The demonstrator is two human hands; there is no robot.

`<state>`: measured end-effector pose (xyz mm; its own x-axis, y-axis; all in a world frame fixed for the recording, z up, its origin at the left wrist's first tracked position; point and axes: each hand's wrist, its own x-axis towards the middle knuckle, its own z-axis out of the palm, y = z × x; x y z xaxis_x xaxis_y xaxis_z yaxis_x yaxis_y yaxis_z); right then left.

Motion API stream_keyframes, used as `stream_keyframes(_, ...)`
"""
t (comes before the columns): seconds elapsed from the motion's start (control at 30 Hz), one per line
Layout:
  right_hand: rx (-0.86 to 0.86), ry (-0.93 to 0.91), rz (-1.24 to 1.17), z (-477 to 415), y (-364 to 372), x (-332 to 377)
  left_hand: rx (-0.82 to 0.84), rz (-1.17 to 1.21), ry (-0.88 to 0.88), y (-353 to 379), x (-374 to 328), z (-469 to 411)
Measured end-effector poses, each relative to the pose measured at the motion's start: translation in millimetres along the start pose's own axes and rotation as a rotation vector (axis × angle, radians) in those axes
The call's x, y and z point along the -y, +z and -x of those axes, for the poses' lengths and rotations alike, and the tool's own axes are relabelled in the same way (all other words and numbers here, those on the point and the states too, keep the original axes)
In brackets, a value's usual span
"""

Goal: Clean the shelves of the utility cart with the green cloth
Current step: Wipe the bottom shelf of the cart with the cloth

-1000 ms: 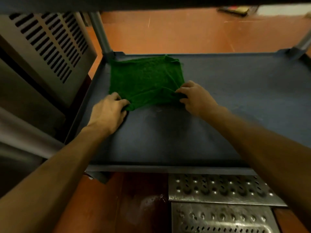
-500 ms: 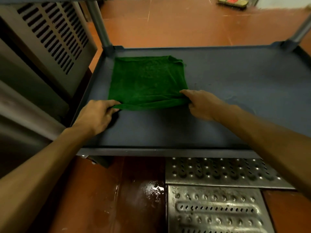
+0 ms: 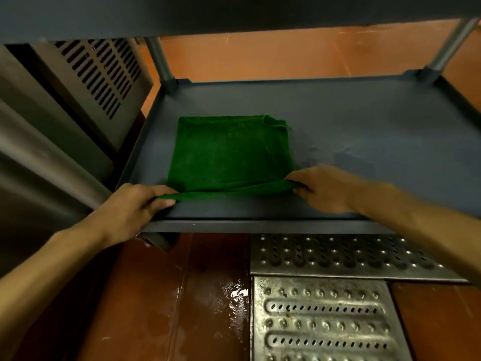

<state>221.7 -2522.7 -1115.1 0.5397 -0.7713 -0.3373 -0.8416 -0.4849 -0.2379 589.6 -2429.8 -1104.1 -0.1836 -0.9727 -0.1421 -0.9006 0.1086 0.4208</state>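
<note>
Pinching the near left corner of the green cloth (image 3: 229, 152) with curled fingers (image 3: 162, 195) and thumb of the left hand (image 3: 130, 207); pinching the near right corner likewise with the right hand (image 3: 325, 188). Spread flat over the left half of the cart shelf (image 3: 364, 121), near edge raised in a fold. Below the shelf's front rim, a perforated metal grate (image 3: 325, 316); left of the shelf, a vented steel cabinet (image 3: 104, 71).

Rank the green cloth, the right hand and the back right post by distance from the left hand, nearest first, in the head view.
1. green cloth: near left corner pinched in the left hand.
2. right hand: at the cloth's near right corner.
3. back right post: shelf's far right corner.
</note>
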Motion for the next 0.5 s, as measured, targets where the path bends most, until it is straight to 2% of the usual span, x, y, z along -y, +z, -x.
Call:
stream_keyframes(0.17,0.121,-0.011,-0.024,26,-9,11,0.134,0.137,-0.044,-11,-18,24)
stream_keyframes(0.33,0.196,-0.002,-0.113,46,-24,21,0.126,0.311,-0.056,-20,-25,36)
stream_keyframes(0.5,0.344,0.033,-0.254,71,-58,30,0.126,0.495,-0.027,-35,-34,41)
